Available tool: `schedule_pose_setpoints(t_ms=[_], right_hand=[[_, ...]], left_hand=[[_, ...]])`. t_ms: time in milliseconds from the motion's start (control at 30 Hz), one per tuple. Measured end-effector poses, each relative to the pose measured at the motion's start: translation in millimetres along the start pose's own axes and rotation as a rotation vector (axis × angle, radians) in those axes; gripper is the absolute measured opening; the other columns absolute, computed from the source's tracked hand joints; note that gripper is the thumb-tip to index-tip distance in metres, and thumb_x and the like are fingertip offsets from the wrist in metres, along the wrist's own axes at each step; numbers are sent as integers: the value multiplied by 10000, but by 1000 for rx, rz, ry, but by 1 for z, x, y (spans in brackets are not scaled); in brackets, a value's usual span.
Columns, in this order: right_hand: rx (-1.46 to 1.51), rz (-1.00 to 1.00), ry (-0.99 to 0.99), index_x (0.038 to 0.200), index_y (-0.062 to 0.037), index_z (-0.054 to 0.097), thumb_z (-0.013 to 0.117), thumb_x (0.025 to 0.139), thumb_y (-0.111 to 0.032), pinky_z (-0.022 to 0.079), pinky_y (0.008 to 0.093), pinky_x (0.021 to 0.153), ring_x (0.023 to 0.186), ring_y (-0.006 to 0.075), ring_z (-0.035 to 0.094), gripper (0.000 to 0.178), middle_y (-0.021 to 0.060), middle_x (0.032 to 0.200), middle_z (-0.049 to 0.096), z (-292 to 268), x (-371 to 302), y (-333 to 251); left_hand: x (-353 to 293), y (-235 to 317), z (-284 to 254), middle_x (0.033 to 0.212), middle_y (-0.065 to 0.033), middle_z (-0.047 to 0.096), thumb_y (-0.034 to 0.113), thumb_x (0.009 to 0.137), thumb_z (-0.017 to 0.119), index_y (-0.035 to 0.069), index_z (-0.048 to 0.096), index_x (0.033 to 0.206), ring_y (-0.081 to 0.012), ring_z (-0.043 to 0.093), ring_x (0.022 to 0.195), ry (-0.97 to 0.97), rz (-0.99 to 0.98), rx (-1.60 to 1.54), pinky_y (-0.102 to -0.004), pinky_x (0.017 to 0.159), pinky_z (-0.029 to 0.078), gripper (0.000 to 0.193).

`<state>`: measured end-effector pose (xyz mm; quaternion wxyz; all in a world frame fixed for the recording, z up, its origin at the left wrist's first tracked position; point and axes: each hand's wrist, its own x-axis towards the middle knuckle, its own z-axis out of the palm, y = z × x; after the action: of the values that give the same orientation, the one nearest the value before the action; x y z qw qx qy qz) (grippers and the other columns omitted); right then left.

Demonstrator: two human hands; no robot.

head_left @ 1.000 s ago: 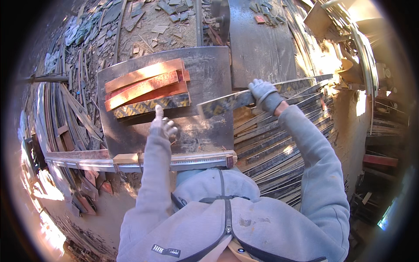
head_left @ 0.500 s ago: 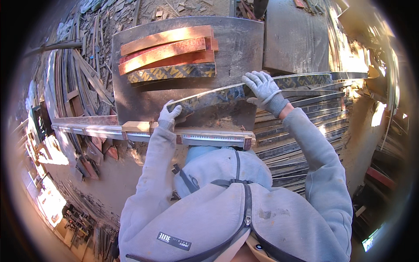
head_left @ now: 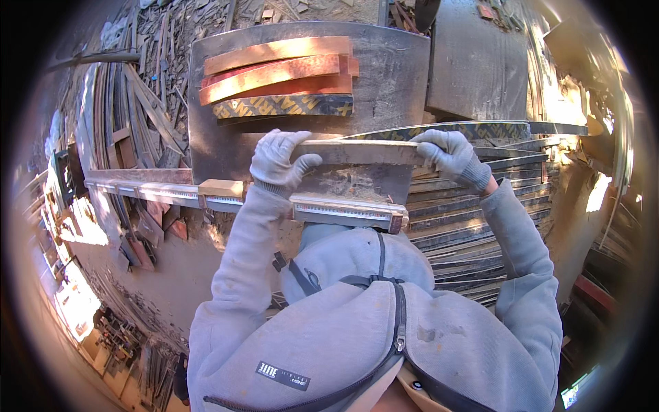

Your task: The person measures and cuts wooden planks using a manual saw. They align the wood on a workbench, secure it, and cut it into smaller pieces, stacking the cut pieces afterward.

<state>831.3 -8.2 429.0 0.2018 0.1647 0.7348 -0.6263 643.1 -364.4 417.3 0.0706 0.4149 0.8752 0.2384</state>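
Note:
Both my hands wear pale grey work gloves. Between them a short grey-brown wood strip (head_left: pixel 367 154) stands on edge, its pale cut edge facing up. My left hand (head_left: pixel 280 162) grips the strip's left end, thumb on the near face and fingers over the far side. At the other end my right hand (head_left: pixel 449 156) pinches the strip, fingers curled over its top edge. Behind lies a long dark strip with yellow print (head_left: pixel 480 129), partly hidden by the held one. A dark panel (head_left: pixel 395 75) serves as the work surface below.
Orange-faced wood strips (head_left: pixel 278 71) are stacked on the panel's far part. Along its near edge runs a rail with a measuring scale (head_left: pixel 343 207), bearing a small wood block (head_left: pixel 221 188). Many dark strips (head_left: pixel 473 199) lie to the right, more scrap strips (head_left: pixel 103 117) to the left.
The long strip has left my hands and lies farther back on the right. Both hands now hold a shorter strip; the left has moved up and right, the right slightly right and down.

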Motion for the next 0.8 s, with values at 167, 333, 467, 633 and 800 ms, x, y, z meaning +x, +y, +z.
schedule_pose_setpoints(t_ms=[167,333,467,633,800], right_hand=[[-389,-242,280,1274,-46,713,746,1011,-335,602,340,696,780,185,713,393,73,896,738,-33,-11,-15],[-1301,-566,493,1180,-78,704,824,870,-442,593,435,774,851,297,735,494,128,886,738,-50,-12,-11],[-1032,-165,438,960,-119,698,782,848,-232,580,459,721,802,358,742,180,134,856,758,-65,-17,6],[-830,88,488,949,-150,734,789,824,-227,573,460,734,800,342,747,157,138,828,756,-68,-27,39],[-581,294,581,959,-132,777,768,835,-283,567,454,806,870,346,742,196,141,855,766,-39,-21,27]], left_hand=[[52,33,8,991,-124,780,410,875,865,57,762,1095,-249,729,921,-170,-365,-491,-379,861,575,428],[99,65,38,963,-116,795,457,923,837,59,809,1048,-193,711,891,-504,-676,-552,-342,865,545,418],[106,86,77,828,-49,743,392,1021,749,67,806,984,-140,658,737,-632,-958,-798,-311,724,541,333],[96,115,116,699,-8,653,506,1052,644,128,753,1035,-168,560,553,-583,-1341,-1248,-333,536,461,395],[99,163,117,551,35,453,616,1021,628,184,610,806,-135,303,373,-453,-1406,-1381,-324,380,201,483]])
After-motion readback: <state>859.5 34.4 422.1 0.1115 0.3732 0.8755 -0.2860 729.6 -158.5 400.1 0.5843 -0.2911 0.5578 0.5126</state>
